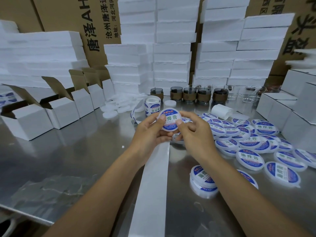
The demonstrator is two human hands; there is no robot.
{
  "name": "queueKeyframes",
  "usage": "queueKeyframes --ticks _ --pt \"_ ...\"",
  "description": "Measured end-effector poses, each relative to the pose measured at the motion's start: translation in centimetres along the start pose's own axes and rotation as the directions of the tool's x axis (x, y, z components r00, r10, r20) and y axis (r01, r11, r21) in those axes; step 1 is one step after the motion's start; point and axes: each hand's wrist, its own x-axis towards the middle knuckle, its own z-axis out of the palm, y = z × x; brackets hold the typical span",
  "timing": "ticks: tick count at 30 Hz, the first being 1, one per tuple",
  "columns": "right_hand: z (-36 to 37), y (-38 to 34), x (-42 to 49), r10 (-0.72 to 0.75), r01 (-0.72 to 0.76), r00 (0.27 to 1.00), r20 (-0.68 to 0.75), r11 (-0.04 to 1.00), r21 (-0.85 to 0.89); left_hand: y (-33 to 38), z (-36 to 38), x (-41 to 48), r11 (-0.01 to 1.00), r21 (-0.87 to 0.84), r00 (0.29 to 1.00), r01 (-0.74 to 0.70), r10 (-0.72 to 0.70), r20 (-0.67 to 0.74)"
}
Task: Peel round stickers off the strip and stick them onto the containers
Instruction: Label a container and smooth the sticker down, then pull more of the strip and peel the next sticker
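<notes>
Left hand (150, 132) and right hand (193, 132) together grasp one round container (171, 130) above the worktop (77, 151), fingers curled under it, both thumbs pressed on the blue-and-white round sticker (171, 120) covering its top. The bare white backing strip (153, 177) runs from under the hands toward the viewer; the sticker roll (152, 106) stands just behind them. Labelled containers (249, 142) lie heaped to the right, unlabelled white lids (119, 106) and open white cartons (63, 112) to the left.
</notes>
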Motion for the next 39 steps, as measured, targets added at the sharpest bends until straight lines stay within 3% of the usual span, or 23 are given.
queueKeyframes --ticks 5,10,15,22,25,27,29,32,34,36,39 --pt "-0.9 0.3 0.7 0.093 -0.090 0.986 -0.138 0.995 0.035 0.4 0.2 0.1 0.999 -0.006 0.991 0.045 -0.045 -0.127" --pt "-3.0 0.9 1.8 0.303 -0.238 0.895 -0.328 0.945 0.223 0.7 -0.5 0.5 0.994 -0.107 0.964 0.023 -0.050 -0.262" --pt "-4.8 0.9 2.3 0.446 -0.218 0.813 -0.374 0.829 0.515 0.8 -1.1 0.9 0.988 -0.153 0.946 -0.006 -0.044 -0.322" --pt "-5.7 1.1 2.2 0.536 -0.246 0.713 -0.453 0.796 0.553 0.5 -1.6 1.4 0.995 -0.095 0.928 -0.001 -0.034 -0.371" --pt "-5.6 1.3 2.2 0.519 -0.246 0.704 -0.486 0.819 0.518 0.3 -2.4 1.9 0.997 -0.076 0.899 0.011 -0.043 -0.435" --pt "-5.2 1.4 2.2 0.451 -0.267 0.704 -0.548 0.884 0.384 0.6 -3.3 2.5 0.997 -0.079 0.867 0.024 -0.060 -0.494" --pt "-4.7 1.3 2.0 0.309 -0.255 0.748 -0.588 0.951 0.175 1.3 -4.4 3.7 0.997 -0.045 0.843 0.060 -0.075 -0.532" --pt "-3.5 0.8 1.1 0.070 -0.120 0.864 -0.499 0.990 -0.068 2.2 -6.8 6.2 0.980 0.128 0.816 0.152 -0.051 -0.576" --pt "-2.9 0.6 0.7 -0.029 -0.033 0.917 -0.398 0.988 -0.148 2.2 -9.0 7.8 0.882 0.411 0.809 0.231 0.060 -0.584" --pt "-2.5 0.6 0.4 -0.100 0.035 0.945 -0.313 0.978 -0.206 1.9 -11.3 8.8 0.637 0.706 0.843 0.308 0.162 -0.514" --pt "-2.3 0.9 0.4 -0.162 0.091 0.960 -0.228 0.952 -0.293 1.2 -14.0 9.3 0.255 0.901 0.899 0.350 0.178 -0.400"
